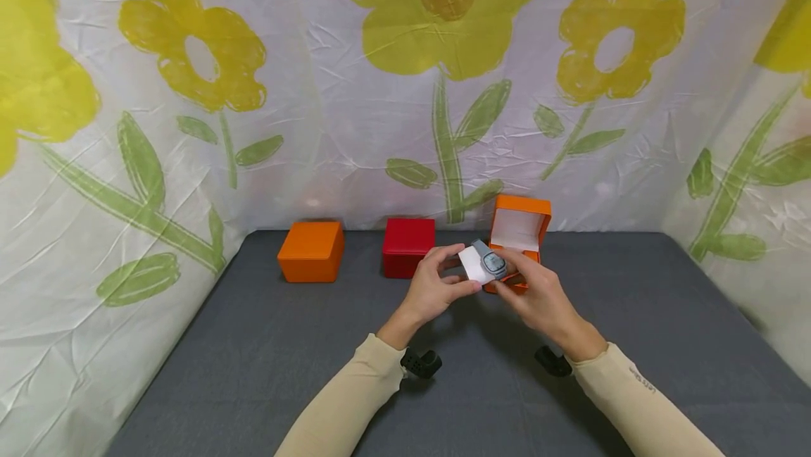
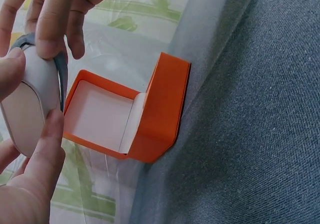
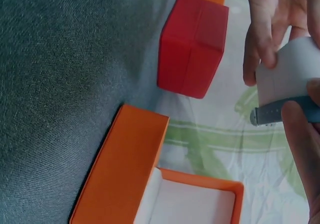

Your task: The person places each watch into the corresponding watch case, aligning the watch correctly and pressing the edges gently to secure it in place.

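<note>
Held up in front of me is a grey-blue digital wristwatch (image 1: 493,263) with its strap on a white watch cushion (image 1: 472,265). My left hand (image 1: 434,282) grips the cushion's left end between thumb and fingers. The right hand (image 1: 537,293) pinches the watch and its strap from the right. In the right wrist view, the strap (image 3: 272,113) lies along one end of the cushion (image 3: 285,66), its buckle end sticking out. Just behind the hands stands an orange watch box (image 1: 545,209), lid raised, with white lining; the hands partly hide it.
A closed red box (image 1: 408,247) stands left of the open one, and a closed orange box (image 1: 310,251) sits farther left. All three are near the back of the table with the dark grey cloth (image 1: 253,372). A flower-patterned curtain (image 1: 304,126) hangs behind and at both sides.
</note>
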Available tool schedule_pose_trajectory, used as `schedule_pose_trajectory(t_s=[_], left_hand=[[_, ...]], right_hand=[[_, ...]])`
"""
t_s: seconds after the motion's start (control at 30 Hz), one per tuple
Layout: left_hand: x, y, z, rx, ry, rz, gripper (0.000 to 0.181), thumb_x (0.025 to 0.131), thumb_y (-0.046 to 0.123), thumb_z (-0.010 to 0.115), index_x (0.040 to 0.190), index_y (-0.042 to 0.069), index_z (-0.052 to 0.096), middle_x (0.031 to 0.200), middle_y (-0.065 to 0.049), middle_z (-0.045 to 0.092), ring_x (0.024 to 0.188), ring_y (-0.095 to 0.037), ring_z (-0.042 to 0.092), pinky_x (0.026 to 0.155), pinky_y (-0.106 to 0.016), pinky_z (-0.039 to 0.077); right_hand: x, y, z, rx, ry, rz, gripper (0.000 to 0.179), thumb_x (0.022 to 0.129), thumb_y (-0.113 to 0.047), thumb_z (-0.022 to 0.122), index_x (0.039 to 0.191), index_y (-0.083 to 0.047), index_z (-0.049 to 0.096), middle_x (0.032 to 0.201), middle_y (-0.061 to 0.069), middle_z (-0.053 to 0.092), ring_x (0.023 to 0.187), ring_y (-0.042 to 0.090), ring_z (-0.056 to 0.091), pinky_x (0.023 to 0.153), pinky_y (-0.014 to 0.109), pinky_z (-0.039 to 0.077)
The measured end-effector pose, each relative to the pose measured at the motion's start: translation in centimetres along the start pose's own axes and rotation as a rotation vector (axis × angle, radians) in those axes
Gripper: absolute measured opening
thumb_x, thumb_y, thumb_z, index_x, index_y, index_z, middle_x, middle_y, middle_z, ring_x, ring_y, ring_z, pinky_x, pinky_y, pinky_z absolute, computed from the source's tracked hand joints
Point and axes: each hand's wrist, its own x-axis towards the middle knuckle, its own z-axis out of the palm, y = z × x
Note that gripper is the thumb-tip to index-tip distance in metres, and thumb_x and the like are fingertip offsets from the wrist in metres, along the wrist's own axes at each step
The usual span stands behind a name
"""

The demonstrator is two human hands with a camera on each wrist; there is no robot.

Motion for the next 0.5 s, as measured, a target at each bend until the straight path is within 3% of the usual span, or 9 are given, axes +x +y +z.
schedule_pose_trajectory(t_s=[0.13,0.23,0.37,0.5], left_hand=[[0.0,0.0,-0.1,0.014,-0.004,-0.004,0.065,0.077,-0.006,0.075,0.135,-0.008,0.045,0.13,-0.023,0.043,0.118,-0.041,0.05,0.09,-0.045,0.049],[0.1,-0.1,-0.4,0.032,-0.016,0.012,0.065,0.077,-0.006,0.074,0.135,-0.009,0.044,0.13,-0.024,0.043,0.118,-0.042,0.05,0.09,-0.047,0.049],[0.2,0.0,-1.0,0.053,-0.055,0.014,0.067,0.078,-0.007,0.074,0.137,-0.007,0.042,0.132,-0.023,0.043,0.12,-0.041,0.049,0.092,-0.05,0.047],[0.2,0.2,-1.4,0.063,-0.126,0.008,0.067,0.078,-0.008,0.073,0.137,-0.005,0.042,0.136,-0.021,0.042,0.122,-0.04,0.048,0.094,-0.049,0.047]], right_hand=[[0.0,-0.2,0.1,-0.024,-0.005,-0.024,0.065,0.068,0.007,0.082,0.126,-0.003,0.055,0.106,0.012,0.064,0.081,0.022,0.066,0.064,0.039,0.057],[0.0,-0.2,0.0,0.012,-0.06,0.001,0.064,0.072,0.002,0.081,0.129,-0.004,0.052,0.108,0.01,0.064,0.087,0.022,0.067,0.069,0.039,0.057],[0.1,0.1,-0.5,0.156,-0.158,0.157,0.063,0.081,-0.012,0.077,0.136,-0.011,0.047,0.112,0.006,0.063,0.096,0.02,0.066,0.08,0.041,0.055],[0.2,0.6,-1.2,0.327,-0.254,0.324,0.068,0.082,-0.021,0.077,0.141,-0.015,0.043,0.13,0.007,0.054,0.112,0.024,0.06,0.09,0.043,0.05]])
